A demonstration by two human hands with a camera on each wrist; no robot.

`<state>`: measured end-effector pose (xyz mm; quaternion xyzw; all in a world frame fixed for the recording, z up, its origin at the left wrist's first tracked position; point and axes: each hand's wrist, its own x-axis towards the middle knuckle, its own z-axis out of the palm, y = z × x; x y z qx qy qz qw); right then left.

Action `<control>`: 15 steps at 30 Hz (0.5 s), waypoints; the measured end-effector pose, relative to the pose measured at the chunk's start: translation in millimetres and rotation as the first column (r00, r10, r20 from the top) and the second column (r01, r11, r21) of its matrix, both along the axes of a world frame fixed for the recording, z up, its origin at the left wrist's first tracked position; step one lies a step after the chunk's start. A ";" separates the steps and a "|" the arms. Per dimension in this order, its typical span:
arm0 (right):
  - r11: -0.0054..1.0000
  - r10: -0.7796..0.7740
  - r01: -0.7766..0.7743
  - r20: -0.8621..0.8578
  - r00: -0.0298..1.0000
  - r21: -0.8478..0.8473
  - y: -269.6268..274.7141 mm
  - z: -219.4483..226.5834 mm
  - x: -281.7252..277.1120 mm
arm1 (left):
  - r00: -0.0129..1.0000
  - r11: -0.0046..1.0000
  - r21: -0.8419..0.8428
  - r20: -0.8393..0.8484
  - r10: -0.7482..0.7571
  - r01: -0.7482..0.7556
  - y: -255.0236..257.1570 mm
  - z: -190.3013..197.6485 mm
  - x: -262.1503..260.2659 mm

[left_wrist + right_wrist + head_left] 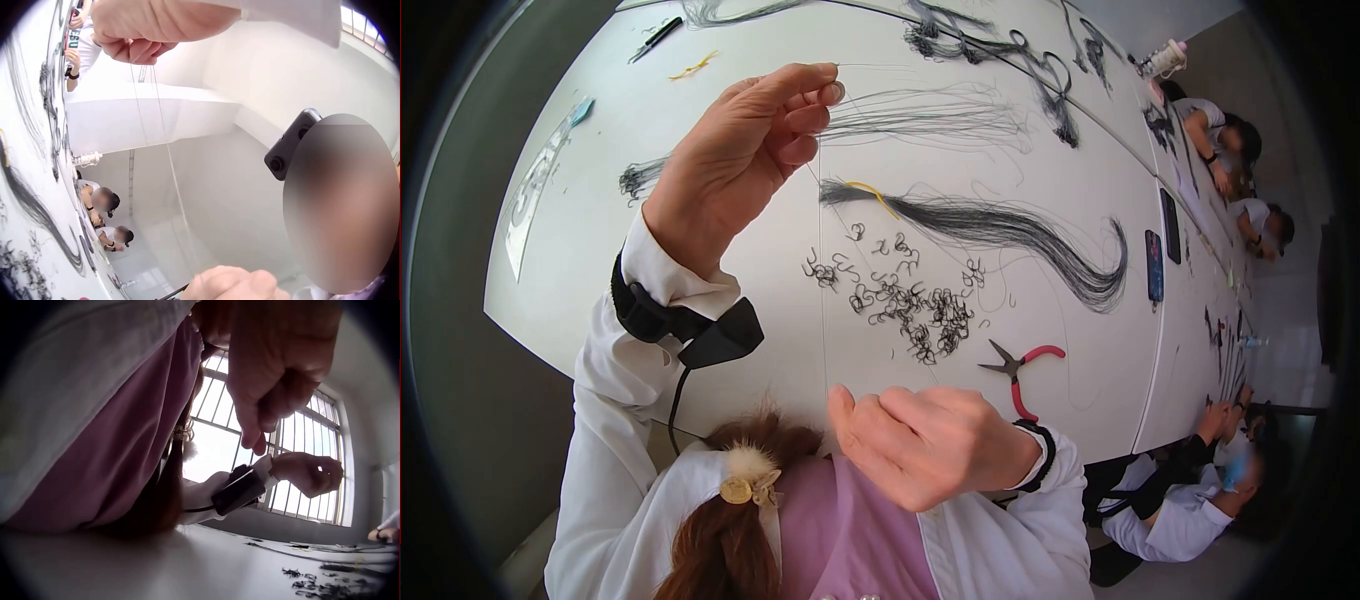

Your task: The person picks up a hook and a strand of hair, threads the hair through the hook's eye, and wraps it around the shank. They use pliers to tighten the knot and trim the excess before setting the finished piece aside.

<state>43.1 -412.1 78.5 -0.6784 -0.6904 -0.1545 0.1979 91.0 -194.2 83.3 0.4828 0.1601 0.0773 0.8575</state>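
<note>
My left hand point(750, 135) is raised over the table, its thumb and forefinger pinching a fine fishing line point(821, 220). The thin strands also hang below that hand in the left wrist view. Nearer my body, my right hand point(925, 440) has its fingers curled in and pinches the line's lower part, so it runs nearly straight between both hands. A loose pile of small black hooks point(945, 320) lies on the table just beyond the right hand. Beside it rest pliers point(1012, 368) with red handles, their jaws spread.
A dark bundle of line point(1000, 225) with a yellow tie point(870, 195) lies past the hooks, and looser strands point(940, 115) spread behind it. A pen point(655, 40), a ruler point(535, 200) and a phone point(1154, 265) are on the table point(1090, 390). Other people sit at the right.
</note>
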 end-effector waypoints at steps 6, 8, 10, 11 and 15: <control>0.997 0.011 -0.006 0.061 0.998 -0.083 0.1 -2.3 -2.8 | 0.985 0.989 0.030 0.094 -0.145 0.143 12.1 -14.7 3.3; 0.990 0.038 -0.028 0.067 0.997 -0.140 1.5 -3.6 -3.8 | 0.987 0.980 0.179 0.116 -0.113 0.092 -1.1 -9.3 1.5; 0.995 0.088 -0.091 -0.065 0.994 -0.040 5.3 -6.9 -2.6 | 0.970 0.901 0.433 0.200 -0.140 0.041 -10.1 -6.1 -3.4; 0.995 0.087 -0.089 -0.063 0.994 -0.040 5.2 -3.7 -1.0 | 0.954 0.869 0.495 0.248 -0.167 0.024 -16.6 -1.0 -9.0; 0.933 -0.210 0.228 -0.091 0.973 0.277 -13.1 33.2 21.8 | 0.907 0.741 0.668 0.272 -0.320 0.061 -42.0 13.0 -31.6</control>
